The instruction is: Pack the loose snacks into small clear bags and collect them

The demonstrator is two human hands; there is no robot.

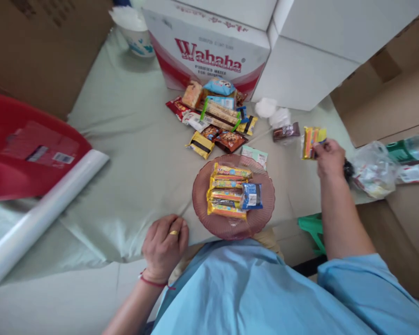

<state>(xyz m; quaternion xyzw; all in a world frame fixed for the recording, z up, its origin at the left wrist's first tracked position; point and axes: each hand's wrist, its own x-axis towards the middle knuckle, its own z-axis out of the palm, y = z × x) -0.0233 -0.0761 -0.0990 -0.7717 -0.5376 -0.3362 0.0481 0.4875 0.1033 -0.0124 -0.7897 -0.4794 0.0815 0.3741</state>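
Note:
My right hand (330, 158) is closed on a yellow and orange snack packet (311, 141), held just above the green cloth to the right of the pink plate (200, 204). Several yellow wafer packets (226, 190) and a blue packet (252, 195) lie on the plate. My left hand (165, 244) rests on the cloth at the plate's lower left, fingers curled under, with nothing visible in it. A heap of mixed snack packets (214, 121) lies beyond the plate. A brown chocolate bar (285, 132) lies left of the held packet.
A Wahaha carton (209, 51) and white boxes (307, 60) stand at the back. A paper cup (138, 35) is back left. A roll of clear film (45, 209) and a red bag (24, 149) lie on the left. A plastic bag (372, 170) and cardboard boxes are on the right.

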